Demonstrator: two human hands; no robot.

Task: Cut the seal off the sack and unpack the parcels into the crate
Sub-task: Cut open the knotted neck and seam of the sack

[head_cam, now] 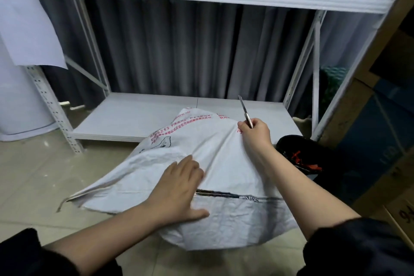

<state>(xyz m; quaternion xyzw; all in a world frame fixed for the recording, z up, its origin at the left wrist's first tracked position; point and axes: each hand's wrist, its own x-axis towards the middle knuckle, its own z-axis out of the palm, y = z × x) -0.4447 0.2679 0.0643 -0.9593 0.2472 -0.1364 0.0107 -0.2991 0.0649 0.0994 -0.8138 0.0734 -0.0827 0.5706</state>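
Observation:
A white woven sack [224, 159] with red and black print lies on the tiled floor, leaning against the low shelf. My left hand [179, 188] rests flat on its middle, fingers spread. My right hand [255, 132] grips the sack's far upper corner and holds a pair of scissors [245, 111], whose blades point up and away. The blades look closed together. No seal, parcels or crate can be made out.
A white metal rack [315, 69] stands behind the sack, with a low shelf board [125, 119] and a top shelf holding bags. Grey curtains hang behind. Cardboard boxes [378, 119] are stacked at the right. A black container [300, 152] with red bits sits beside the sack.

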